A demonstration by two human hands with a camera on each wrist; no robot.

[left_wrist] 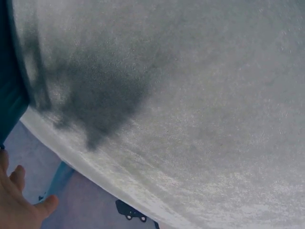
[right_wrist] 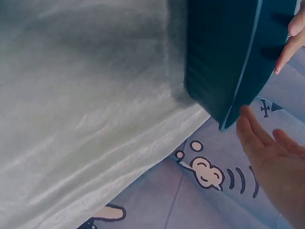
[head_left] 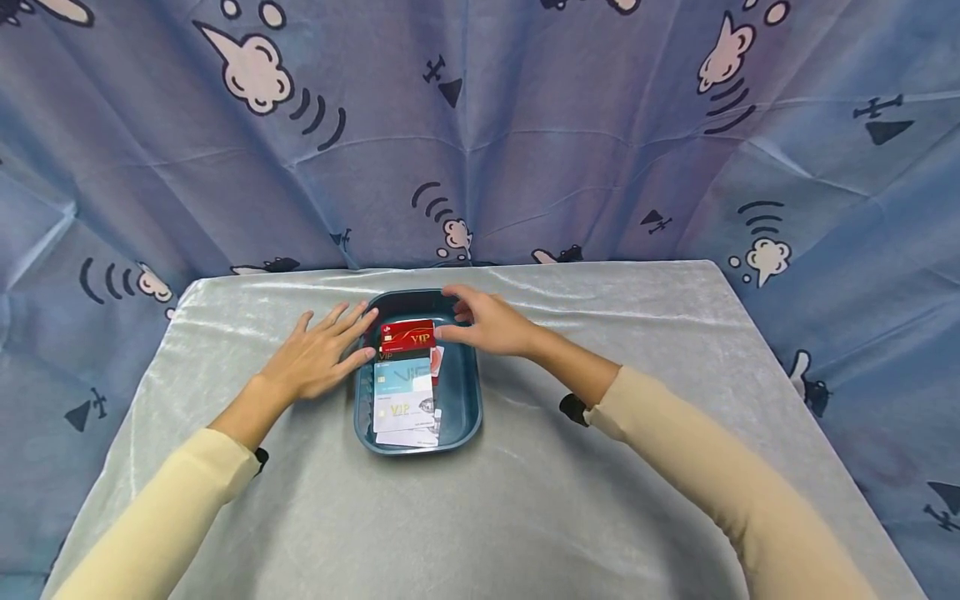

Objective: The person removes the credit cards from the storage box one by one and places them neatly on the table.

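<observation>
A dark teal tray (head_left: 468,408) holds an overlapping row of cards. The red VIP card (head_left: 407,333) is at the far end. Below it come a strip of a black card (head_left: 405,355), a light blue card (head_left: 393,377) and a white VIP card (head_left: 401,410). More white cards (head_left: 408,437) lie partly hidden at the near end. My left hand (head_left: 318,350) spreads its straight fingers over the tray's left rim. My right hand (head_left: 487,321) reaches over the far right rim, thumb near the red card's right edge, with nothing visible between thumb and fingers.
The tray stands on a table (head_left: 555,500) covered in pale grey, shiny cloth. Behind the table's far edge hangs a blue-purple patterned curtain (head_left: 510,183). A black band (head_left: 574,409) shows at the right wrist.
</observation>
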